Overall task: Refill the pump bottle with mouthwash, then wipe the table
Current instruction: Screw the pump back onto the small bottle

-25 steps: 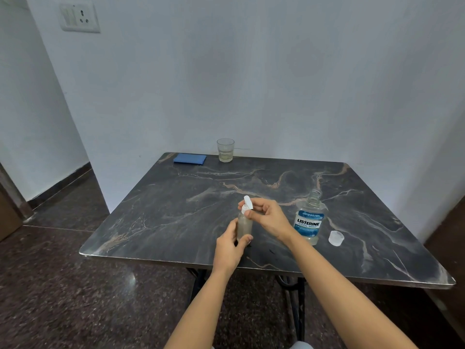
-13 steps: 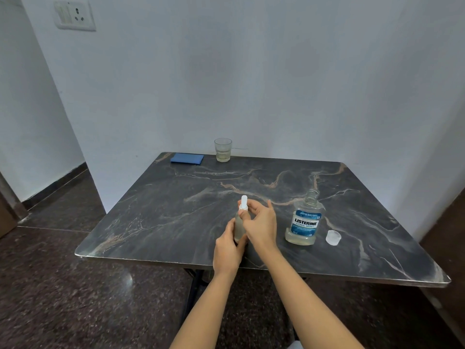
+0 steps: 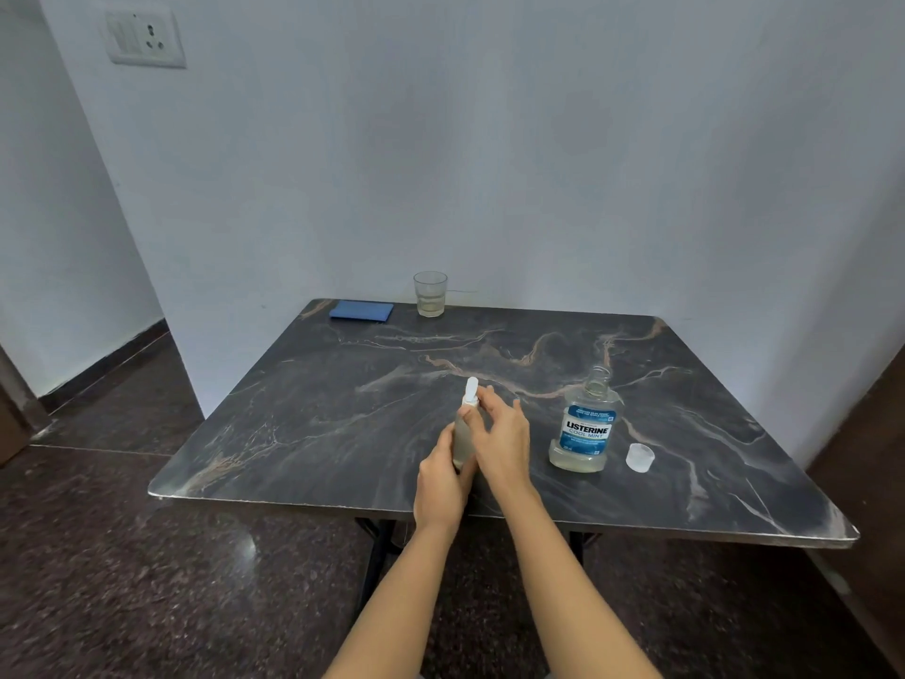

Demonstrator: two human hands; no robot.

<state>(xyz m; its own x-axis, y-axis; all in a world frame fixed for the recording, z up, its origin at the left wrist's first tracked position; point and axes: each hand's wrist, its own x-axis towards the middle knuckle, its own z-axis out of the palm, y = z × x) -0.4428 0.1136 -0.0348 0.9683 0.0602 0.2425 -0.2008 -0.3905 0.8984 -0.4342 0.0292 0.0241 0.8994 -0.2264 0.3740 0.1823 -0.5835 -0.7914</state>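
Frame centre: left hand [image 3: 440, 482] gripped the small translucent pump bottle [image 3: 462, 441], right hand [image 3: 502, 441] pinched its white pump top [image 3: 471, 390]; refill apparently finished, wiping remained outstanding.

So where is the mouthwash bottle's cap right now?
In the head view the cap sits on the table, just right of the open mouthwash bottle and apart from it, toward the table's near right side.

mouthwash bottle [image 3: 585, 428] with blue label reading "LISTERINE COOL MINT", smaller print unreadable
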